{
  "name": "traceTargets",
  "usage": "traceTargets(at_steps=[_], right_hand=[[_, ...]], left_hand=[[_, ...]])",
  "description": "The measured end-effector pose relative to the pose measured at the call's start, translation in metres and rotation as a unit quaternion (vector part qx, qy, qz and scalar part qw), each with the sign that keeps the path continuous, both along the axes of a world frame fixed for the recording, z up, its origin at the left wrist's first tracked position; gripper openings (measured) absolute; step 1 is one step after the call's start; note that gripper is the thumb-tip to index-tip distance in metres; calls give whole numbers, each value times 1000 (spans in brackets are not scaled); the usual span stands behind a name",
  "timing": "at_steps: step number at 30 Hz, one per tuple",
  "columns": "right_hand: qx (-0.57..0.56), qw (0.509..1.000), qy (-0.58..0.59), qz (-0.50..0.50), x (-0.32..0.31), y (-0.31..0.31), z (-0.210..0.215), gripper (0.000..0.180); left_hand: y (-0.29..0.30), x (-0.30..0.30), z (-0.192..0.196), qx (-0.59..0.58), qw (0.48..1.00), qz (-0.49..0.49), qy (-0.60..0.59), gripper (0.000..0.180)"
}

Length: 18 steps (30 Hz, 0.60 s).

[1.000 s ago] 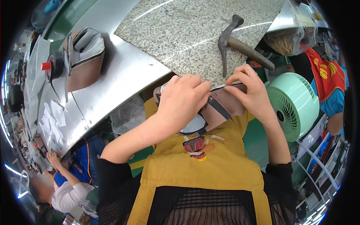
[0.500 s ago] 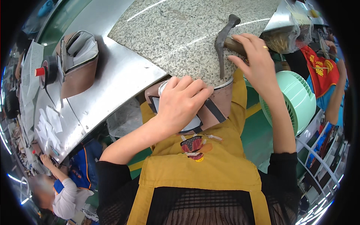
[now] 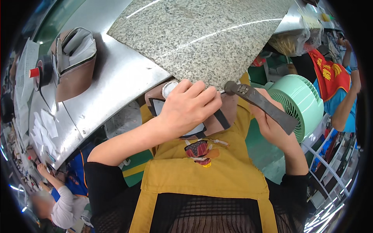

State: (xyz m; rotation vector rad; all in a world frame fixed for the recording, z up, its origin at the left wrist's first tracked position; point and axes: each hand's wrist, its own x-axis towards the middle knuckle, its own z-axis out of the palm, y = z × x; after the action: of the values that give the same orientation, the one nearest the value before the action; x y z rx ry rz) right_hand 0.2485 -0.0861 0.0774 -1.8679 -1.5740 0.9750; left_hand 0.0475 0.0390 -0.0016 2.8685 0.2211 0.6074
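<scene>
1. While your mustard-yellow cloth apron (image 3: pixel 206 174) lies nearest, the brown leather-like piece with black-edged pale panels (image 3: pixel 211 125) sits just beyond it, at the near edge of the speckled grey stone slab (image 3: pixel 202 42); whether stone goes inside it is hidden.
2. Your left hand (image 3: pixel 190 105) grasps that piece, fingers bent over its upper rim, thumb out of sight. A firm, even hold there should stop the rim slipping.
3. Your right hand (image 3: pixel 268 128) is wrapped round the dark metal hammer (image 3: pixel 268 107), whose handle is hidden. The round face is at the rim near your left fingers; you cannot tell contact from here. Best keep those fingers clear and strike lightly and squarely, letting the stone back each tap.
4. Past your right hand stands a mint-green round plastic fan (image 3: pixel 299 97).
5. Farther left, on the shiny metal counter (image 3: pixel 116 85), a second brown piece with pale lining (image 3: pixel 75 81) stands beside a black reel with a red knob (image 3: pixel 45 72).
</scene>
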Motion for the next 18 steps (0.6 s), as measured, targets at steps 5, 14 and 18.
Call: traceTargets(at_steps=[5, 14, 18], right_hand=[[41, 999, 8, 5, -2, 3, 5, 27], [33, 999, -14, 40, -6, 11, 8, 30], [10, 997, -34, 71, -6, 12, 5, 30]], left_hand=[[1, 0, 1, -3, 1000, -2, -4, 28], [1, -1, -1, 0, 1000, -3, -3, 29], [1, -1, -2, 0, 1000, -4, -3, 30]])
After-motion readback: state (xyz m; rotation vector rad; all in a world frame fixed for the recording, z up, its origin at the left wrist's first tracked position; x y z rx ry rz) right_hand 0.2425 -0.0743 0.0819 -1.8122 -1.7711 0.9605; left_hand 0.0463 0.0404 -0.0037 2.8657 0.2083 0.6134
